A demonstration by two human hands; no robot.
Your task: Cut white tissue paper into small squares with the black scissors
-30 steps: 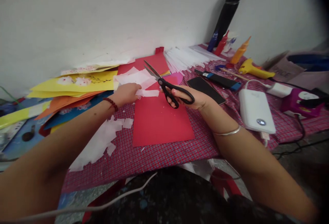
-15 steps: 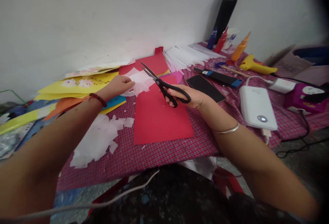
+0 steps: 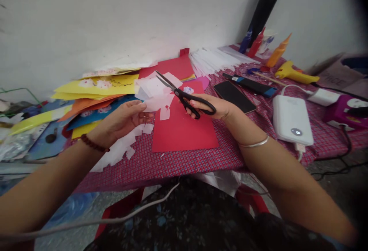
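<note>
My left hand (image 3: 122, 119) pinches the edge of a thin whitish paper piece (image 3: 156, 103) over the left edge of a red sheet (image 3: 185, 137). My right hand (image 3: 211, 107) holds black-handled scissors (image 3: 177, 92) by the loops, above that sheet. Their blades point up and left, slightly apart, in front of the pale paper. On the red sheet, just behind the scissors, sits a small white and purple cluster (image 3: 188, 89). More white paper scraps (image 3: 115, 155) lie partly hidden beneath my left forearm.
Yellow painted cards (image 3: 115, 84) are stacked at the left. White strips (image 3: 212, 61) lie by the wall. A phone (image 3: 234, 96), box cutter (image 3: 254, 86), yellow glue gun (image 3: 296, 73) and white power bank (image 3: 293, 120) are on the right. A cable (image 3: 138, 216) crosses my lap.
My left hand has drawn back toward me and turned, bringing up the pale paper piece. The scissors stay in my right hand, nearly in place. The view has shifted slightly.
</note>
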